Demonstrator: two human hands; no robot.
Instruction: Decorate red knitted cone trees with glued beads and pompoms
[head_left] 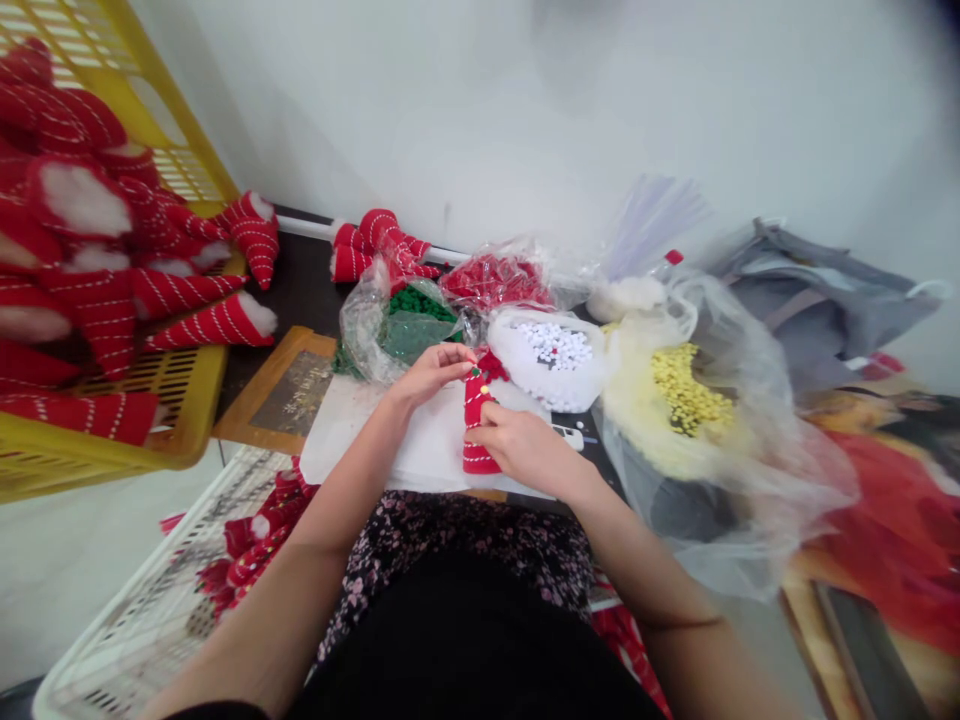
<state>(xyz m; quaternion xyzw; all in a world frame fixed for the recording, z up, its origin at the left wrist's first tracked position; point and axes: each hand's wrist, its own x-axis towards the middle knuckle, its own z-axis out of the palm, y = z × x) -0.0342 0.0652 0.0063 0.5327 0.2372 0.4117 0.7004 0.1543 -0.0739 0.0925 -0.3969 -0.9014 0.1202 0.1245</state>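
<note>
A red cloth cone with white stitched lines (478, 457) lies on white paper (367, 445) in front of me. Small green and yellow balls show along its upper part. At its tip, the thumb and fingertips of my left hand (436, 368) are pinched on the cone. My right hand (517, 440) grips its right side lower down, with the fingers curled and partly hidden. Just behind the cone are a bag of white pompoms (555, 345), a bag of green pompoms (420, 315) and some dark red pieces (491, 366).
A yellow crate (202, 400) full of stuffed red cones stands at left, above a white basket (97, 630). A plastic bag of yellow pompoms (686, 390) lies at right. Behind are a bag of red pieces (499, 280), more cones (375, 245) and a grey bag (825, 290).
</note>
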